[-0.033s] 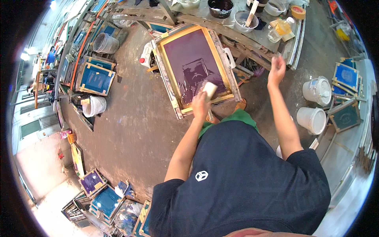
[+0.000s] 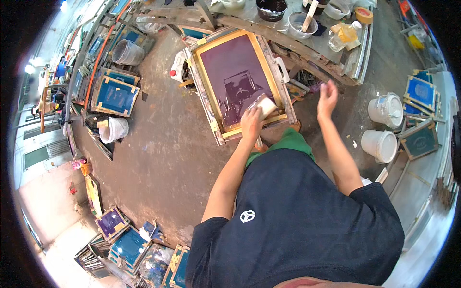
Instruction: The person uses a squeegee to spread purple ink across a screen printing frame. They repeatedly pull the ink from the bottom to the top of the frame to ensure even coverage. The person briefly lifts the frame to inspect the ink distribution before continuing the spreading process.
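A screen-printing frame (image 2: 219, 135) lies tilted before me, its dark purple mesh (image 2: 230, 62) edged with yellow tape. Wet, dark ink shines over the lower part of the mesh, around a squarish design. My left hand (image 2: 251, 126) is closed around a squeegee (image 2: 267, 106) with a pale, blocky body, held at the near right corner of the mesh. Whether its blade touches the mesh I cannot tell. To the right of the frame, my right hand (image 2: 327, 100) hangs in the air with nothing in it, slightly blurred, fingers stretched out.
Beyond the frame stands a workbench (image 2: 331, 60) with a bowl of dark ink (image 2: 271, 10), a clear tub (image 2: 301, 26), a bottle (image 2: 345, 37) and tape (image 2: 364, 14). White buckets (image 2: 379, 146) stand at right. Blue screens (image 2: 115, 96) and a white bucket (image 2: 115, 129) are at left.
My left hand has shifted right with the squeegee, toward the frame's near right corner. My right hand has come left and a little nearer to me, its fingers straighter.
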